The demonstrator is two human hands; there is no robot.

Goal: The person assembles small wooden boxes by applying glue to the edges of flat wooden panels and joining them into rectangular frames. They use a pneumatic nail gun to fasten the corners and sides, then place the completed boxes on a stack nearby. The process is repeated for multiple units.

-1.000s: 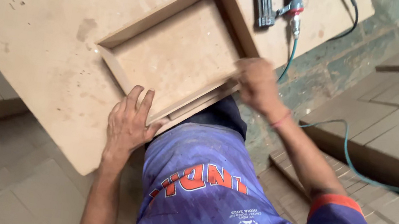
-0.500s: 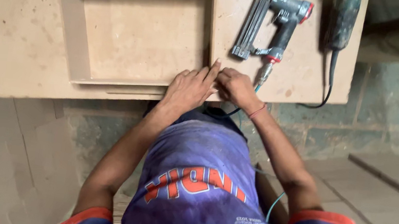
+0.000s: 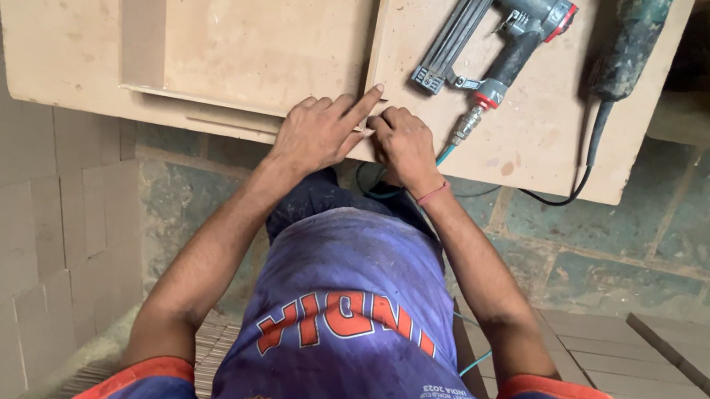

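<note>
While both hands have stayed at the frame (image 3: 250, 23) corner, left hand (image 3: 316, 134) lies flat, right hand (image 3: 402, 141) curled, its grasp unclear; nail gun (image 3: 494, 34) unmoved beside.

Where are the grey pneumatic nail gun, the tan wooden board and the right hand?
grey pneumatic nail gun (image 3: 510, 29), head view, on its body
tan wooden board (image 3: 59, 0), head view, bare left part
right hand (image 3: 405, 142), head view, back of hand

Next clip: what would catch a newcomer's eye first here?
Both hands meet at the near edge of the pale wooden board: the left hand and right hand press on the corner of the shallow square frame fixed to it. Just right of them lies a grey nail gun with a teal hose, and beside it a dark power tool.
</note>
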